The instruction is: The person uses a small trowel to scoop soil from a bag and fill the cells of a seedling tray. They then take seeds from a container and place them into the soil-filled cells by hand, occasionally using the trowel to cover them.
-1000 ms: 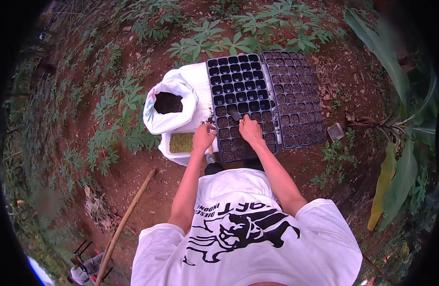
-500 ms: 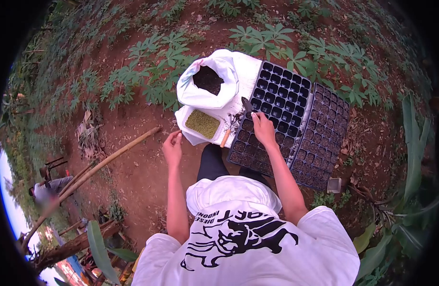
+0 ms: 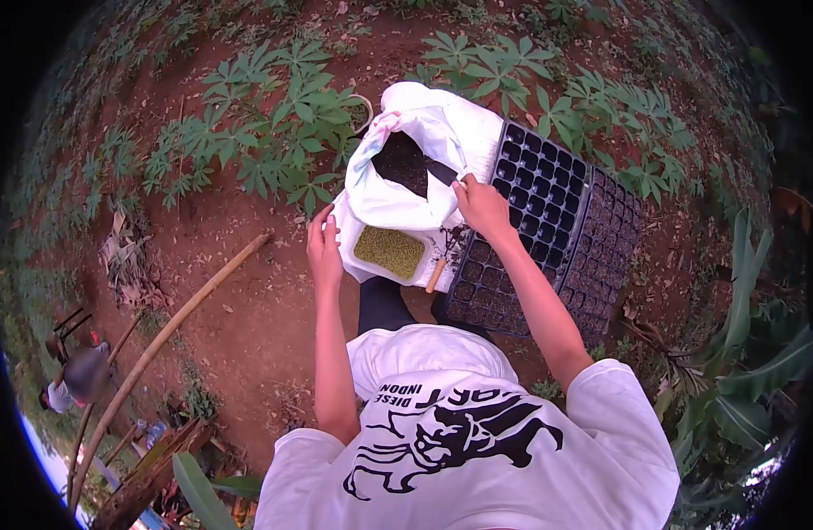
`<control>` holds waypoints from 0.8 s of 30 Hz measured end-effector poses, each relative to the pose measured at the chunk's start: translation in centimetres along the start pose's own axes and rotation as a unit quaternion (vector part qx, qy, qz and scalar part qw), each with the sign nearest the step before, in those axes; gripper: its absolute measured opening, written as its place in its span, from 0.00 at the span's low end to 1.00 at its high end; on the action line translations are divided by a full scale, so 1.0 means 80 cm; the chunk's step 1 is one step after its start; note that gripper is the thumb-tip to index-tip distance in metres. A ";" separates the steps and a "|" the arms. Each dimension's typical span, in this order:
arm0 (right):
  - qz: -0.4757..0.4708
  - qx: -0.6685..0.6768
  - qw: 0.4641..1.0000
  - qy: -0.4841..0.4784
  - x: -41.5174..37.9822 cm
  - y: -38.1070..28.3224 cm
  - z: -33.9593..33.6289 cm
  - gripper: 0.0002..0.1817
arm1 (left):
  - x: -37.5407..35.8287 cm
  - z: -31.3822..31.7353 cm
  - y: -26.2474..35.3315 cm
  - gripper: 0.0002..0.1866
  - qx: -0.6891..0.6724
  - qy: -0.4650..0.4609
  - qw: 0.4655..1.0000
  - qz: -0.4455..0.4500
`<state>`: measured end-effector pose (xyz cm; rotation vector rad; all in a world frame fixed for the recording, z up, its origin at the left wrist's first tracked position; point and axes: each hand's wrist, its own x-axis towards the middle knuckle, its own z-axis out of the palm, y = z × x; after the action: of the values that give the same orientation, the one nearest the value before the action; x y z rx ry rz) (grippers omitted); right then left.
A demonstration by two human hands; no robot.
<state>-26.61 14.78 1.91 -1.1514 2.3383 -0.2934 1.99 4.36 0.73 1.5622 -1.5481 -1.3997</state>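
My right hand (image 3: 482, 208) is closed around a small hand trowel (image 3: 442, 173), whose dark blade reaches over the rim into the mouth of a white sack (image 3: 398, 208). Dark soil (image 3: 400, 165) shows inside the sack. At the left edge of the white sheeting, my left hand (image 3: 323, 243) is raised with its fingers extended and nothing visible in them. Just right of that hand, a white tub (image 3: 414, 275) holds small green grains (image 3: 389, 251). Beside the tub lies a small tool with an orange wooden handle (image 3: 436, 275), its head among spilled soil.
A black seedling tray (image 3: 535, 199) stands to the right, its near cells soil-filled and its far cells unfilled. Another tray (image 3: 605, 234) beside it holds soil. Leafy plants (image 3: 292, 115) grow behind. A long wooden pole (image 3: 177, 318) crosses the left; a person (image 3: 62, 396) is farther off.
My right hand has carried the trowel from above the seedling tray up and left into the sack's mouth. My left hand has risen toward the sack's side, its fingers straightening.
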 end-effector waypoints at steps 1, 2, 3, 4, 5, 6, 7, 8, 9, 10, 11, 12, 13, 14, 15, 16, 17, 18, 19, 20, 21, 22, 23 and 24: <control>0.003 -0.013 1.000 -0.006 0.011 -0.008 0.005 0.21 | 0.017 0.001 0.005 0.21 -0.013 -0.010 1.000 0.005; 0.005 -0.027 1.000 -0.013 0.023 -0.015 0.011 0.21 | 0.033 0.002 0.010 0.21 -0.027 -0.023 0.999 0.013; 0.007 -0.041 0.999 -0.022 0.034 -0.023 0.016 0.20 | 0.046 0.004 0.020 0.21 -0.008 -0.025 0.999 0.037; 0.004 -0.036 0.999 -0.017 0.044 -0.031 0.022 0.20 | 0.058 0.007 0.032 0.22 0.012 -0.028 0.998 0.061; 0.003 -0.038 0.999 -0.003 0.055 -0.036 0.032 0.19 | 0.069 0.010 0.044 0.22 0.032 -0.031 0.995 0.084; 0.001 -0.041 0.999 0.011 0.066 -0.040 0.043 0.19 | 0.080 0.013 0.054 0.23 0.060 -0.039 0.992 0.100; -0.001 -0.043 0.999 0.025 0.077 -0.046 0.050 0.19 | 0.090 0.018 0.059 0.23 0.091 -0.044 0.984 0.145; 0.005 -0.049 0.999 0.023 0.087 -0.051 0.056 0.17 | 0.100 0.023 0.063 0.23 0.122 -0.049 0.973 0.191; 0.002 -0.048 0.998 0.043 0.097 -0.054 0.066 0.17 | 0.109 0.027 0.068 0.22 0.152 -0.055 0.958 0.239; -0.002 -0.047 0.997 0.063 0.105 -0.057 0.076 0.17 | 0.116 0.032 0.075 0.22 0.165 -0.094 0.956 0.222; -0.006 -0.046 0.995 0.084 0.113 -0.059 0.086 0.16 | 0.120 0.039 0.077 0.21 0.212 -0.104 0.945 0.226; 0.003 -0.039 0.995 0.090 0.121 -0.063 0.092 0.16 | 0.123 0.046 0.080 0.21 0.259 -0.113 0.931 0.231; 0.010 -0.033 0.995 0.097 0.130 -0.067 0.097 0.16 | 0.125 0.052 0.082 0.21 0.305 -0.120 0.915 0.235; 0.018 -0.026 0.994 0.103 0.135 -0.071 0.102 0.16 | 0.126 0.056 0.084 0.26 0.344 -0.143 0.907 0.198; 0.016 -0.027 0.995 0.096 0.136 -0.075 0.106 0.15 | 0.129 0.057 0.085 0.28 0.343 -0.162 0.911 0.160; 0.015 -0.028 0.995 0.089 0.137 -0.078 0.110 0.15 | 0.132 0.058 0.088 0.31 0.342 -0.180 0.914 0.123; 0.013 -0.029 0.996 0.084 0.138 -0.082 0.112 0.15 | 0.137 0.059 0.089 0.33 0.341 -0.197 0.915 0.087; 0.015 -0.047 0.998 0.040 0.135 -0.088 0.108 0.15 | 0.139 0.057 0.086 0.41 0.350 -0.204 0.908 0.104; 0.006 -0.043 0.999 0.009 0.129 -0.093 0.103 0.15 | 0.141 0.055 0.084 0.42 0.351 -0.212 0.906 0.101; -0.004 -0.040 0.999 -0.022 0.120 -0.097 0.098 0.15 | 0.141 0.052 0.082 0.44 0.351 -0.220 0.905 0.097; -0.016 -0.037 0.998 -0.052 0.113 -0.101 0.093 0.16 | 0.142 0.051 0.083 0.45 0.351 -0.226 0.904 0.094; -0.010 -0.030 0.997 -0.076 0.107 -0.104 0.088 0.17 | 0.140 0.049 0.085 0.47 0.355 -0.222 0.899 0.126; -0.006 -0.025 0.996 -0.084 0.101 -0.106 0.083 0.18 | 0.138 0.047 0.087 0.47 0.347 -0.226 0.902 0.123; -0.002 -0.020 0.996 -0.092 0.095 -0.107 0.079 0.18 | 0.136 0.045 0.090 0.47 0.339 -0.231 0.904 0.119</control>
<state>-21.35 3.72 -2.61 -1.1503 2.1894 -0.1364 -6.16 -6.29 2.82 1.3576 -2.6330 -1.2026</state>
